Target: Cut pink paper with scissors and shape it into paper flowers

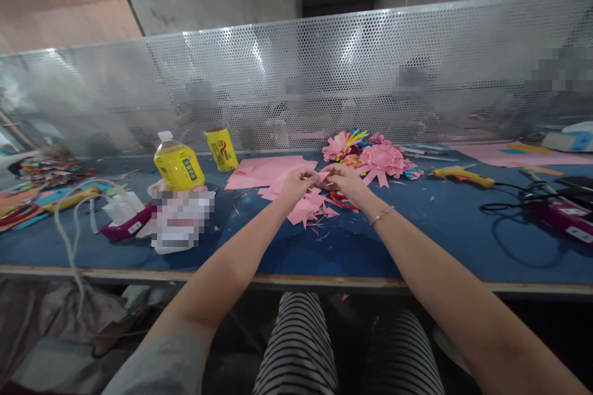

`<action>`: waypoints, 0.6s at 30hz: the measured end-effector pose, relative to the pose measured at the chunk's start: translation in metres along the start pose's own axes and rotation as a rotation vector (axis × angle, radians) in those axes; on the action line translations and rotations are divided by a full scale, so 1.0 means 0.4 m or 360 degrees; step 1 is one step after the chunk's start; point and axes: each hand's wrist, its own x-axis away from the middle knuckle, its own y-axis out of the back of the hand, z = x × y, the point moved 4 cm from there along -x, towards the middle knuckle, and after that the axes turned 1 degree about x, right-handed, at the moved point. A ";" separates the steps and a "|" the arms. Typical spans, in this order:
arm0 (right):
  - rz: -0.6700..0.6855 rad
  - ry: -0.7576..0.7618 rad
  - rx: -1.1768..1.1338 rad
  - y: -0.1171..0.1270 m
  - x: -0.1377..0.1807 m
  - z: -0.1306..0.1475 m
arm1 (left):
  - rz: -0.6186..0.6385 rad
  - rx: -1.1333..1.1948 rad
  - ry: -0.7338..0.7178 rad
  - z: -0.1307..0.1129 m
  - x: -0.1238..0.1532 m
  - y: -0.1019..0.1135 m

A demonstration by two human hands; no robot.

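My left hand (300, 183) and my right hand (341, 178) meet over the middle of the blue table, fingertips pinched on a small piece of pink paper (322, 177). Most of that piece is hidden by my fingers. Below and left of my hands lie pink paper scraps (308, 207) with pointed cut ends. Pink paper sheets (259, 171) are spread just behind my left hand. Red scissor handles (341, 200) show partly under my right hand. Beyond it sits a pile of pink paper flowers (380, 159) with yellow and blue pieces among them.
A bottle of yellow liquid (178, 163) and a yellow can (221, 149) stand at left, near a purple power strip (127, 225) with cables. A yellow glue gun (463, 176) lies at right, its cord trailing. A perforated metal screen (324, 74) rises behind the table (361, 253).
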 end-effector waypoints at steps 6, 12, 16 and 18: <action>-0.0055 0.0206 0.0413 0.004 0.011 0.023 | 0.0008 -0.0063 -0.0038 -0.001 -0.006 -0.001; -0.0092 0.0262 0.0459 0.011 0.013 0.023 | 0.0087 -0.0013 -0.0077 -0.016 0.006 -0.010; -0.0059 0.0199 0.0388 0.012 0.014 0.020 | 0.0127 -0.0048 -0.0115 -0.024 0.013 -0.013; -0.0059 0.0181 0.0396 0.011 0.015 0.021 | 0.0143 -0.0054 -0.0129 -0.025 0.013 -0.013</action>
